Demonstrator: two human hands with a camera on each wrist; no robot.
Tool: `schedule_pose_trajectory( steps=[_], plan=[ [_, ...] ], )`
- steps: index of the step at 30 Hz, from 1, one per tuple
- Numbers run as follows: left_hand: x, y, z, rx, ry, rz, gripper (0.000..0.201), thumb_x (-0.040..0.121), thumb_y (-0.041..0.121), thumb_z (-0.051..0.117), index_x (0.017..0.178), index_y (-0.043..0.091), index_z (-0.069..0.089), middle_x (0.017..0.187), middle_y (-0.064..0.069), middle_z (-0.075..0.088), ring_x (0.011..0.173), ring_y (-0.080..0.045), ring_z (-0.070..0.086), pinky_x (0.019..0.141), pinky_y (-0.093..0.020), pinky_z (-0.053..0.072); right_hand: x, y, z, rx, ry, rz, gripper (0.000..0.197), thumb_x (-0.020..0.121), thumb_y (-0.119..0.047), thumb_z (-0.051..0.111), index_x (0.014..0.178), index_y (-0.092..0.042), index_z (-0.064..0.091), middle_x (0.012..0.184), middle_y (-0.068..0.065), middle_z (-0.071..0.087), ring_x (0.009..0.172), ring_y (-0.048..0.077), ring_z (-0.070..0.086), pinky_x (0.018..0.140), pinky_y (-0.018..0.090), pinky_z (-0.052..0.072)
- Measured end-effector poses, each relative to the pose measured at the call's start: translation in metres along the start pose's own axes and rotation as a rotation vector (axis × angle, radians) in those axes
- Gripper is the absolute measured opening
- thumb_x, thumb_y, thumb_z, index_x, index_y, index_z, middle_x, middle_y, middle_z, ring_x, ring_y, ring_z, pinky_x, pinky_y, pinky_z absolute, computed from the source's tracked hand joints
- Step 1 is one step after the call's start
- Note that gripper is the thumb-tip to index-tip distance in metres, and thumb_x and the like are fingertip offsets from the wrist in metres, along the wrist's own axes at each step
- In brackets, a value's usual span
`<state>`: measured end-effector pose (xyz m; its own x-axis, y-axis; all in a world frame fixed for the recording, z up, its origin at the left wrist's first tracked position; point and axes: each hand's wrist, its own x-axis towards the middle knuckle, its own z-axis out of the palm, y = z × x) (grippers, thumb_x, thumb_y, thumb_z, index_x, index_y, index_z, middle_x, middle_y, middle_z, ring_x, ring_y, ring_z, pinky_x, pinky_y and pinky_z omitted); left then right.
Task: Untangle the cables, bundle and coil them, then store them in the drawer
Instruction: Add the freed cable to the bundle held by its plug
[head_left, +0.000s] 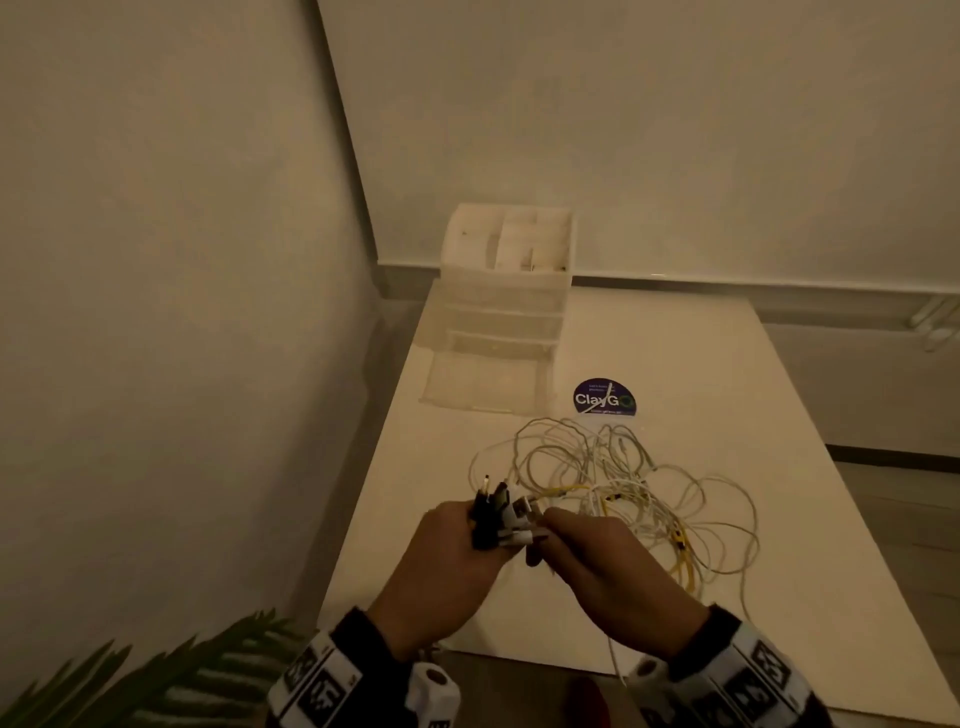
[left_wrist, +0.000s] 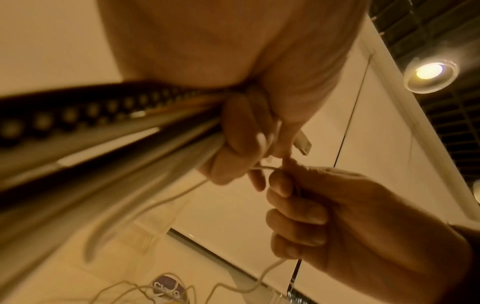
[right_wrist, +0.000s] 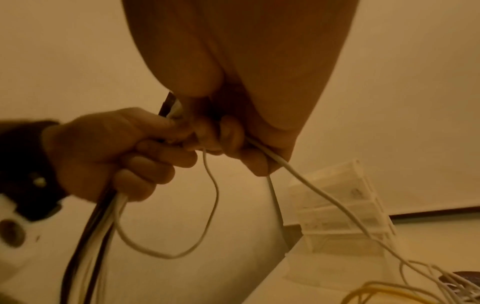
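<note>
A tangle of white and yellow cables (head_left: 623, 493) lies on the white table (head_left: 779, 519). My left hand (head_left: 457, 551) grips a bunch of black and white plug ends (head_left: 498, 514), their tips sticking up. In the right wrist view the same bunch (right_wrist: 103, 216) hangs below the left fist. My right hand (head_left: 587, 545) pinches a white cable (right_wrist: 298, 174) right beside the bunch, and the cable trails down to the tangle. A USB plug (left_wrist: 302, 144) pokes out past my left fingers. The clear drawer unit (head_left: 506, 291) stands at the table's far left, its lowest drawer (head_left: 483, 382) pulled out.
A round purple sticker (head_left: 604, 397) lies on the table just beyond the tangle. Walls close in on the left and behind. Green plant leaves (head_left: 156, 675) show at the lower left. A white strip lies on the floor at far right (head_left: 935, 322).
</note>
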<state>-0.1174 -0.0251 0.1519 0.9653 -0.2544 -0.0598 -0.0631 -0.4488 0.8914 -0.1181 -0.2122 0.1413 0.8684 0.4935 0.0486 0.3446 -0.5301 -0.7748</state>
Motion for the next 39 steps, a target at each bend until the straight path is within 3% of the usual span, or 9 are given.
schedule_pose_trajectory(
  steps=[7, 12, 15, 19, 21, 27, 30, 34, 39],
  plan=[
    [0.014, 0.005, -0.015, 0.010, 0.096, -0.010, 0.034, 0.086, 0.004, 0.065, 0.064, 0.031, 0.065, 0.059, 0.027, 0.064, 0.058, 0.011, 0.058, 0.057, -0.007, 0.040, 0.001, 0.011, 0.000, 0.077, -0.065, -0.004, 0.026, 0.101, -0.041, 0.035, 0.087, -0.034, 0.056, 0.068, -0.008, 0.053, 0.066, 0.010, 0.052, 0.063, 0.027, 0.041],
    [0.024, 0.008, -0.041, -0.197, 0.372, -0.086, 0.025, 0.091, 0.003, 0.060, 0.068, 0.013, 0.062, 0.042, -0.001, 0.049, 0.039, -0.017, 0.048, 0.046, -0.043, 0.045, 0.014, 0.057, 0.008, -0.030, 0.021, -0.027, 0.030, 0.101, -0.035, 0.034, 0.091, -0.016, 0.054, 0.072, -0.009, 0.050, 0.065, 0.006, 0.044, 0.062, 0.019, 0.035],
    [0.026, -0.002, -0.068, -0.346, 0.554, -0.079, 0.035, 0.093, 0.004, 0.057, 0.060, 0.012, 0.056, 0.036, 0.005, 0.038, 0.031, -0.009, 0.030, 0.035, -0.020, 0.028, 0.030, 0.102, 0.010, -0.129, -0.050, 0.099, 0.025, 0.102, -0.026, 0.034, 0.089, -0.014, 0.051, 0.077, -0.006, 0.047, 0.066, 0.006, 0.039, 0.065, 0.018, 0.033],
    [0.025, -0.012, -0.099, -0.500, 0.629, -0.002, 0.034, 0.096, 0.010, 0.053, 0.063, 0.013, 0.059, 0.040, 0.007, 0.032, 0.033, -0.008, 0.024, 0.042, -0.016, 0.023, 0.049, 0.164, -0.008, 0.019, 0.027, 0.447, 0.024, 0.097, -0.022, 0.038, 0.076, -0.023, 0.050, 0.073, -0.003, 0.049, 0.066, 0.015, 0.042, 0.070, 0.041, 0.042],
    [0.020, -0.012, -0.103, -0.502, 0.625, -0.016, 0.037, 0.096, 0.009, 0.052, 0.061, 0.014, 0.060, 0.040, 0.006, 0.031, 0.033, -0.008, 0.023, 0.041, -0.016, 0.022, 0.056, 0.177, -0.026, 0.012, 0.070, 0.526, 0.030, 0.100, -0.021, 0.037, 0.073, -0.021, 0.049, 0.072, 0.002, 0.054, 0.064, 0.018, 0.045, 0.065, 0.033, 0.039],
    [0.010, -0.019, -0.099, -0.383, 0.659, -0.120, 0.033, 0.094, 0.011, 0.058, 0.062, 0.012, 0.066, 0.039, 0.001, 0.031, 0.032, -0.014, 0.025, 0.043, -0.023, 0.027, 0.094, 0.174, -0.096, -0.090, 0.271, 0.397, 0.032, 0.101, -0.022, 0.043, 0.076, -0.009, 0.059, 0.062, 0.003, 0.061, 0.062, 0.025, 0.058, 0.073, 0.046, 0.050],
    [0.010, -0.004, -0.092, -0.234, 0.613, -0.148, 0.017, 0.090, 0.007, 0.064, 0.074, 0.006, 0.072, 0.036, -0.007, 0.037, 0.040, -0.041, 0.036, 0.047, -0.040, 0.040, 0.113, 0.134, -0.137, 0.068, 0.424, 0.287, 0.031, 0.100, -0.024, 0.044, 0.086, -0.004, 0.063, 0.061, 0.000, 0.049, 0.056, 0.017, 0.050, 0.061, 0.041, 0.052],
    [0.014, 0.014, -0.076, -0.028, 0.533, -0.125, 0.026, 0.084, 0.004, 0.068, 0.065, 0.021, 0.066, 0.038, 0.016, 0.055, 0.039, 0.003, 0.051, 0.051, -0.016, 0.034, 0.118, 0.066, -0.168, -0.041, 0.307, 0.073, 0.028, 0.100, -0.026, 0.044, 0.090, -0.014, 0.067, 0.061, -0.004, 0.045, 0.054, 0.006, 0.040, 0.055, 0.019, 0.037],
    [0.022, 0.033, -0.082, -0.259, 0.670, 0.094, 0.023, 0.082, 0.015, 0.073, 0.065, 0.029, 0.072, 0.039, 0.013, 0.050, 0.036, 0.004, 0.043, 0.042, -0.008, 0.034, 0.102, 0.015, -0.147, -0.365, 0.064, -0.067, 0.024, 0.099, -0.032, 0.044, 0.094, -0.021, 0.065, 0.078, -0.001, 0.067, 0.067, 0.008, 0.059, 0.063, 0.024, 0.046]
  ],
)
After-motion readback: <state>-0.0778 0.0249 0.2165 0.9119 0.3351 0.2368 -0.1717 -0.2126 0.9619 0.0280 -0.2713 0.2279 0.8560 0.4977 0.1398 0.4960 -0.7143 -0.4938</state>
